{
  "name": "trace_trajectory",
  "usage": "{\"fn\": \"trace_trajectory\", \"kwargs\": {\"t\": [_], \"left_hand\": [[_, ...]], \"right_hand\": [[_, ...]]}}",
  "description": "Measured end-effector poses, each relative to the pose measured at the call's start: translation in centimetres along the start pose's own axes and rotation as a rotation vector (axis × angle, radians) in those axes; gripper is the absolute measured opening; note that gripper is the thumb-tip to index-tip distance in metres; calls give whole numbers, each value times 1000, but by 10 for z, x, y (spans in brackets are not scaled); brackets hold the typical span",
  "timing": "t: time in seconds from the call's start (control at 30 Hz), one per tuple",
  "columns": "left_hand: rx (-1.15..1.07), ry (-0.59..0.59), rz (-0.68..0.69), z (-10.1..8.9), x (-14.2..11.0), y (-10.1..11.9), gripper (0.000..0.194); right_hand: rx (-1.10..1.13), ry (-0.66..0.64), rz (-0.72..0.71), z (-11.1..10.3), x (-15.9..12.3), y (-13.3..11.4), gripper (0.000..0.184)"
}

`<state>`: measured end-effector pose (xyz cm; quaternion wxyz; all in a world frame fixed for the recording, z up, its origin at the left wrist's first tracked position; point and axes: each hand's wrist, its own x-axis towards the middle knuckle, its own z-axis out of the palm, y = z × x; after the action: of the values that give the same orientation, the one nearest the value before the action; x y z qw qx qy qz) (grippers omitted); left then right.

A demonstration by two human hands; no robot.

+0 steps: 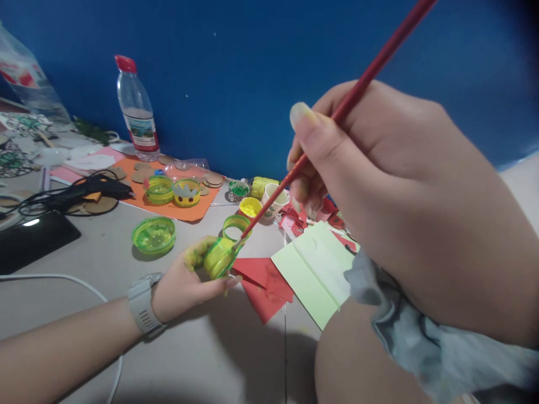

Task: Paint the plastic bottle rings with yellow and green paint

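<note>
My right hand [362,151] grips a red-handled paintbrush [290,175] between thumb and fingers. Its bristle end touches a small, round plastic piece [219,258], possibly a cut bottle bottom, coated in yellow-green paint. My left hand [189,283], with paint-smeared fingers and a grey watch on the wrist, holds that piece up on its side. Just behind it stands a yellow-green painted ring [236,227]. A paper cup of yellow paint [251,207] and a cup of green paint [238,191] are farther back. A painted plastic dish [154,235] lies left of my left hand.
A water bottle [138,120] stands by the blue wall. Painted rings rest on orange paper [185,212]; a black glue gun [96,185] and phone [40,238] lie left. Red paper [267,286] and light green paper [314,269] lie right. A white cable [76,283] crosses the front left.
</note>
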<state>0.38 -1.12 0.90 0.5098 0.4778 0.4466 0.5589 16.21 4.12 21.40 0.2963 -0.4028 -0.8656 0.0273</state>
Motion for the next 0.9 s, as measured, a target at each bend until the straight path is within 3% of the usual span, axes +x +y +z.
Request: {"fn": "trace_trajectory", "kwargs": {"t": [0.9], "left_hand": [[-9,-9,65,1,2,3,32]], "right_hand": [[13,1,23,0,-1,-1,30]]}}
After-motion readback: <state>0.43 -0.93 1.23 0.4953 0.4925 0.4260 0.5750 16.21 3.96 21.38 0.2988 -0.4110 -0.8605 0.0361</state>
